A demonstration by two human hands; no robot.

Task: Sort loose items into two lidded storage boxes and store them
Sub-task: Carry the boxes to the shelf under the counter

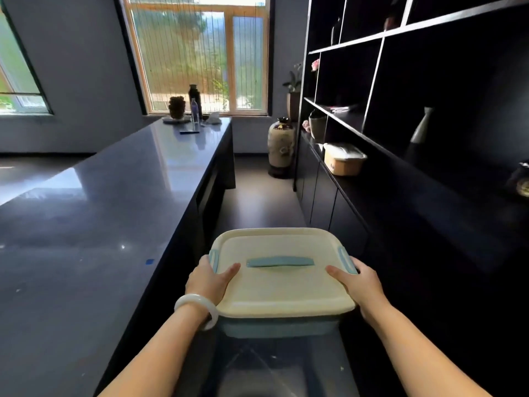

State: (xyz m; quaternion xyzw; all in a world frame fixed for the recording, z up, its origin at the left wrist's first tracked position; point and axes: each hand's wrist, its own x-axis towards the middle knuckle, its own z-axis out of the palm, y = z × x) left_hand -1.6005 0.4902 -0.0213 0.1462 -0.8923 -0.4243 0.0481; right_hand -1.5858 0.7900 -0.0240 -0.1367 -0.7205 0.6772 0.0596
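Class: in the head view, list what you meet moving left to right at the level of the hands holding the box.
White bracelet → left hand → blue lid handle → right hand. Both hands grip the storage box.

The forearms [160, 353] are bare, sleeveless as far as the view shows, and just behind the left hand [210, 282] the wrist wears a thick, smooth, milky-white bangle [197, 309], glossy and rounded in section, while the right hand [359, 285] is plain and bare.
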